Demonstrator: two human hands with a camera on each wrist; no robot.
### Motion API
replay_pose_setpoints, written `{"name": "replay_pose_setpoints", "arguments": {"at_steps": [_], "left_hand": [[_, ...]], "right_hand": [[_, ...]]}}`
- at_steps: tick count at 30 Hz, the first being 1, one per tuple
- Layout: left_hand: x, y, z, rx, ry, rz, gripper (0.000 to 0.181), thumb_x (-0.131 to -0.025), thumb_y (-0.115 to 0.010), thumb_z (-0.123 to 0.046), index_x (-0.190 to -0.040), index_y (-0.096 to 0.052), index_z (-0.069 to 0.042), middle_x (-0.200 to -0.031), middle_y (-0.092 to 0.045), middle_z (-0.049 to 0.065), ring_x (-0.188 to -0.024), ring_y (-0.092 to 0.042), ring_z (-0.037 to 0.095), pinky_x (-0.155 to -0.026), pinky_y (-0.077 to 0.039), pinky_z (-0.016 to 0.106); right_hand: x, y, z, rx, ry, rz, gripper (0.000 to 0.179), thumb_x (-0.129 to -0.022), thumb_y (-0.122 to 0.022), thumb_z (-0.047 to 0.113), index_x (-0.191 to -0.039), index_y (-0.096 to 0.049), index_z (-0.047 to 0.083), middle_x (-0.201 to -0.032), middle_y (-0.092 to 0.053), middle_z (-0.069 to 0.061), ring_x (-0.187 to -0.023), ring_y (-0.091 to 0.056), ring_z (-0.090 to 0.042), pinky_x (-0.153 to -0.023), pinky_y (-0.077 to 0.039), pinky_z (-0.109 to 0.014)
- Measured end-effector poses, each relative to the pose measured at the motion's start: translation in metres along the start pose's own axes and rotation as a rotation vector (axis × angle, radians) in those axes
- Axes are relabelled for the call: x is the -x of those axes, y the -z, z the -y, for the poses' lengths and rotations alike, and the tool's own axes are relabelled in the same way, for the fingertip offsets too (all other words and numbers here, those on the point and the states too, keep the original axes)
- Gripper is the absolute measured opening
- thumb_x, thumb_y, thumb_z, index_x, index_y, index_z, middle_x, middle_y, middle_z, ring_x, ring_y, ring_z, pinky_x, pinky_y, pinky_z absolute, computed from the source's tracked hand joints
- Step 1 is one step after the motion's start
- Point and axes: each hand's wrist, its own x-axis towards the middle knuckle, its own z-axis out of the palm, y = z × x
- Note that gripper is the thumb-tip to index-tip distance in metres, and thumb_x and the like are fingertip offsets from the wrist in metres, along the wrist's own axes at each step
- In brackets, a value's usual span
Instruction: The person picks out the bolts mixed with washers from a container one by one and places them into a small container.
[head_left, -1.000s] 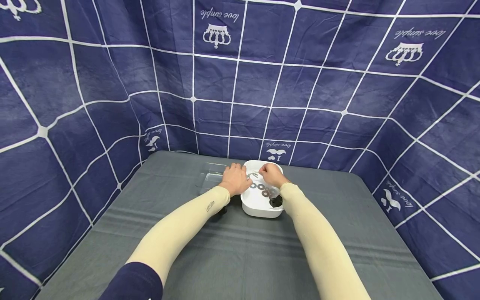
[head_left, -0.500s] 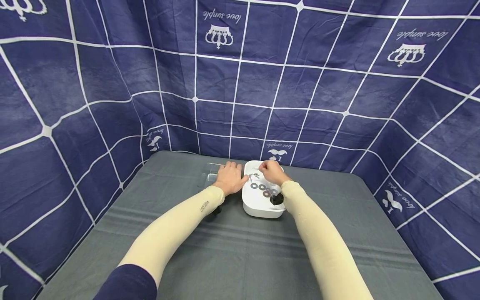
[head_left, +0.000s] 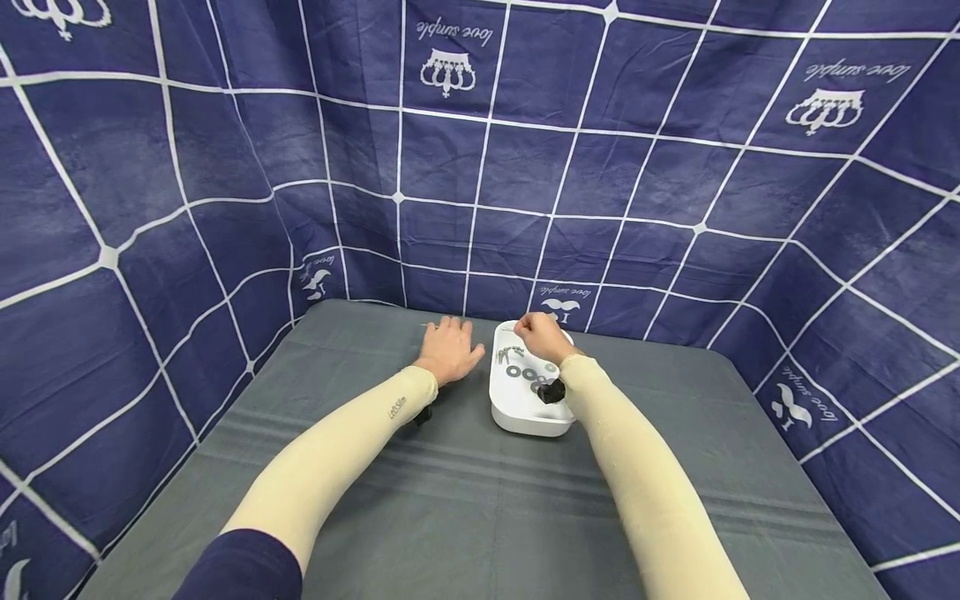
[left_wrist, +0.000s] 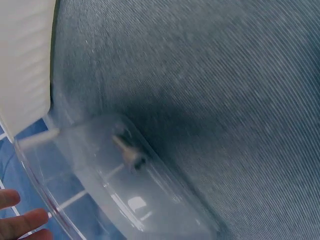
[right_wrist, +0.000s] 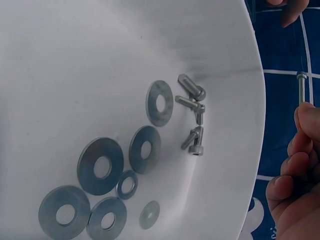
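My right hand (head_left: pixel 543 337) is over the far right end of a white tray (head_left: pixel 528 423), pinching a socket-head bolt (right_wrist: pixel 301 89) by its shank, head end out. Inside the tray lie several flat washers (right_wrist: pixel 100 166) and a small cluster of bolts (right_wrist: pixel 197 106). To the left of the tray, my left hand (head_left: pixel 448 350) has its fingers extended above a clear plastic box (left_wrist: pixel 150 200). One blurred bolt (left_wrist: pixel 131 152) shows in that box. In the left wrist view the left fingertips (left_wrist: pixel 36 218) are beside the box's rim; contact cannot be told.
A grey cloth (head_left: pixel 450 500) covers the table. Behind it and along the sides hangs a blue curtain (head_left: pixel 510 158) with white grid lines. Black wrist-camera pieces (head_left: pixel 552 392) sit at the wrists, the right one above the tray.
My left hand has shifted left, away from the tray's edge and further over the clear box. My right hand stays above the tray's far end, drawn back slightly from the bolts.
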Motion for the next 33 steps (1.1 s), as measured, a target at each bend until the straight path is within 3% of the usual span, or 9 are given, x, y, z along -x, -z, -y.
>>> {"name": "replay_pose_setpoints", "arguments": {"at_steps": [10, 19, 33], "left_hand": [[0.006, 0.004, 0.022, -0.007, 0.037, 0.007, 0.062, -0.098, -0.043, -0.050, -0.139, -0.055, -0.004, -0.133, -0.058, 0.018, -0.130, -0.048, 0.036, -0.105, -0.038, 0.058], [0.013, 0.007, 0.042, -0.001, 0.059, 0.002, 0.059, -0.099, -0.047, -0.047, -0.138, -0.054, -0.004, -0.133, -0.057, 0.019, -0.131, -0.048, 0.036, -0.106, -0.037, 0.059], [0.022, 0.008, 0.072, 0.005, 0.108, 0.008, 0.058, -0.097, -0.051, -0.047, -0.136, -0.055, -0.005, -0.131, -0.057, 0.019, -0.129, -0.047, 0.036, -0.104, -0.036, 0.058]], "right_hand": [[-0.009, -0.006, 0.012, 0.013, 0.059, -0.015, 0.021, -0.099, -0.055, 0.010, -0.095, -0.072, -0.001, -0.090, -0.070, -0.011, -0.081, -0.060, -0.020, -0.083, -0.050, -0.037], [-0.016, -0.012, 0.022, -0.019, 0.076, -0.003, 0.022, -0.099, -0.056, 0.011, -0.098, -0.072, -0.005, -0.087, -0.070, -0.013, -0.076, -0.057, -0.018, -0.075, -0.047, -0.031], [-0.029, -0.032, 0.040, -0.015, 0.086, 0.013, 0.021, -0.092, -0.053, 0.003, -0.095, -0.074, 0.002, -0.083, -0.066, -0.004, -0.076, -0.056, -0.015, -0.073, -0.046, -0.026]]}}
